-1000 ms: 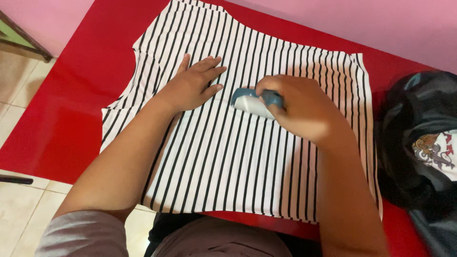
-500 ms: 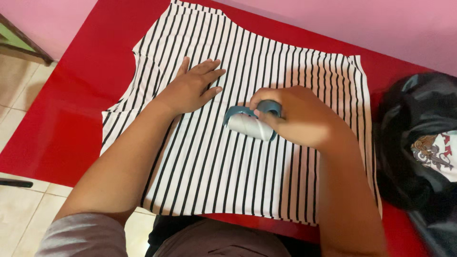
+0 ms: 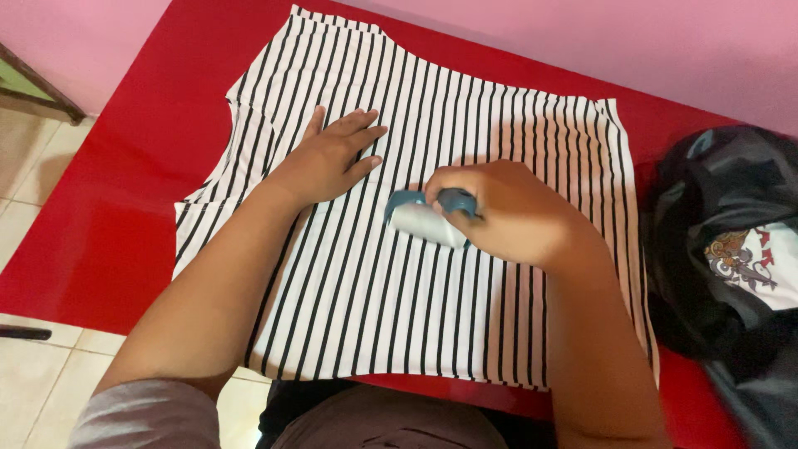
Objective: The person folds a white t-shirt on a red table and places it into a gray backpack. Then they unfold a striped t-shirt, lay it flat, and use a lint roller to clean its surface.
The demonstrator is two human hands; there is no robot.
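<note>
While fingers [image 3: 453, 185] grip it, lint roller [image 3: 424, 223] protrudes left.

Right hand [image 3: 507, 212] gripping lint roller [image 3: 424, 220] on striped shirt [image 3: 399, 291], left hand [image 3: 328, 158] flat.

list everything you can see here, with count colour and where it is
striped garment: one, white with black stripes, spread flat on the table
lint roller: one, blue frame with white roll, on the garment near its middle
table: one, red, under the garment
dark clothing pile: one heap, black with a printed white patch, at the table's right end
wall: pink, behind the table
floor tiles: beige, lower left
dark slim object: one, black, on the floor at the left edge
left hand: one, flat on the garment, fingers spread
right hand: one, gripping the lint roller
</note>
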